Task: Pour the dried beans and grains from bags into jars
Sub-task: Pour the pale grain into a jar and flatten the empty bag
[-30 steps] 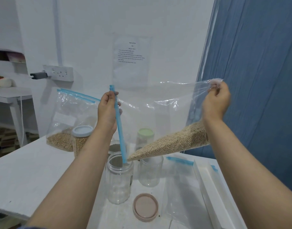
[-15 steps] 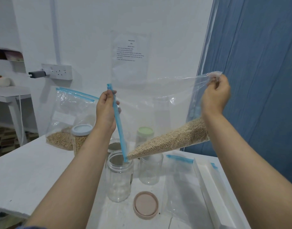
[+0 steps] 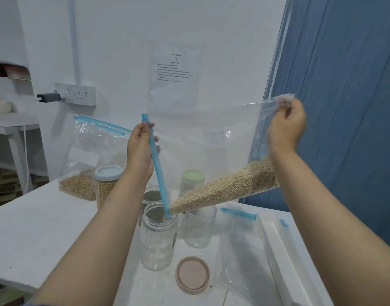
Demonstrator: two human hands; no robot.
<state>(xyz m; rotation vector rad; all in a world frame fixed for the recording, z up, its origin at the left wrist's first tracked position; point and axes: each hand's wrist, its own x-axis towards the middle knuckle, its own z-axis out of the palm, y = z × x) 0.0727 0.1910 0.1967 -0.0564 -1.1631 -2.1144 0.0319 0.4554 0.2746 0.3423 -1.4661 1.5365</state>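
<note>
Over white table [image 3: 46,221], tilting grain bag [image 3: 211,151], left hand [image 3: 141,149] pinching zipper, right hand [image 3: 285,127] pinching corner, risking spilling beside open jar [image 3: 159,237].

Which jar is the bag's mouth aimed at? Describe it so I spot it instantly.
On the white table, find the jar cluster between the forearms. It is the nearest clear jar, lidless, the blue zip strip dipping into its mouth. The pink lid lies beside it.
</note>
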